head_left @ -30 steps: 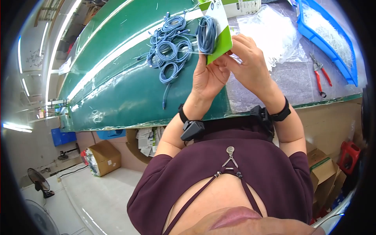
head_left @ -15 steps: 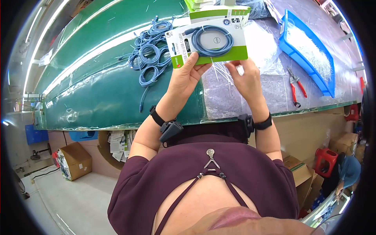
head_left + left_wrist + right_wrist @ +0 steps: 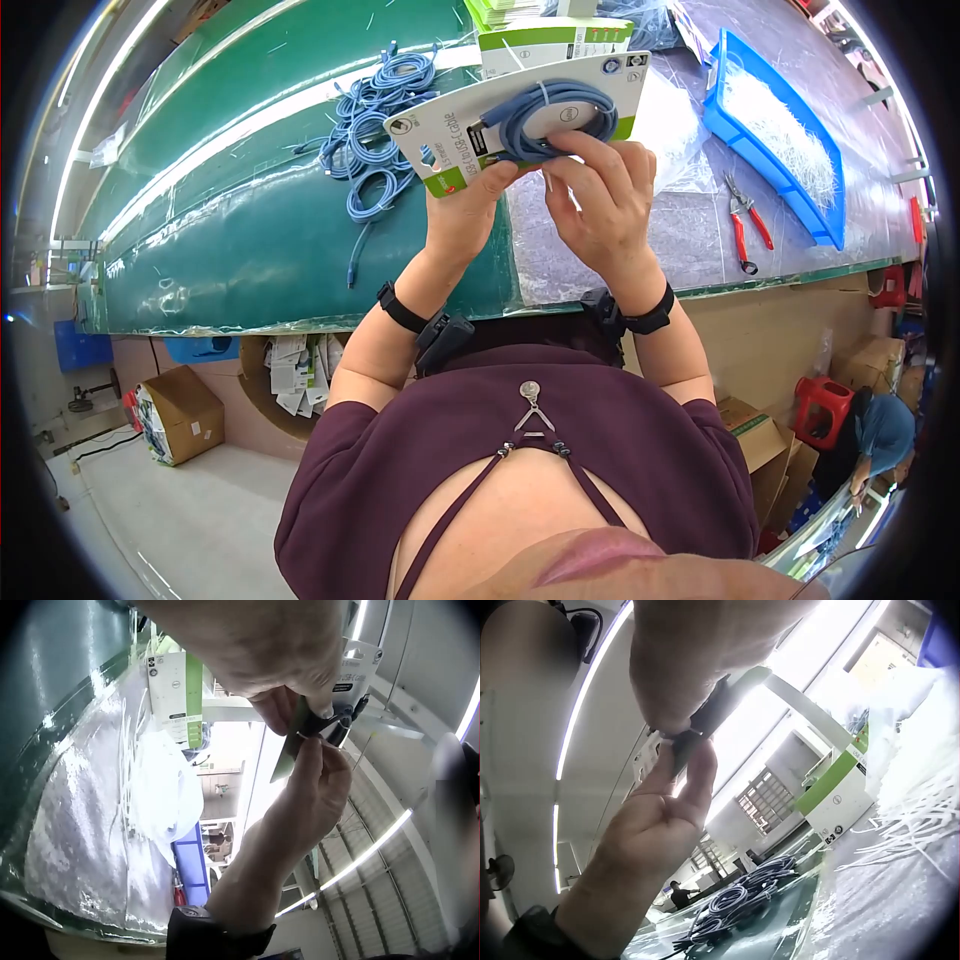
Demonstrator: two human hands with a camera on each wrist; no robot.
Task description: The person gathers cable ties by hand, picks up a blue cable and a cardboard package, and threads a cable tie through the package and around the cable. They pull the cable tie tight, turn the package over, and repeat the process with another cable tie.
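Observation:
My left hand (image 3: 462,215) grips the lower left edge of a white and green packaging card (image 3: 425,118), its thumb on the front. A blue USB-C cable (image 3: 515,130) lies coiled against the card's face, with a white twist tie (image 3: 543,88) across the top of the coil. My right hand (image 3: 608,205) reaches over the card's lower edge, fingertips on the bottom of the coil. There its thumb and a finger pinch a short white tie end (image 3: 302,735), seen in the left wrist view. The card leans back, and its rear is mostly hidden.
Several loose blue cable coils (image 3: 375,140) lie left on the green table (image 3: 230,250). A stack of similar cards (image 3: 500,55) stands behind the held one. To the right are a white plastic bag (image 3: 680,130), red-handled pliers (image 3: 742,220) and a blue tray (image 3: 800,210) of white ties.
The card turned from edge-on to face-up, then leaned back. My right hand moved from the card's lower right edge to the bottom of the cable coil; my left hand kept its grip.

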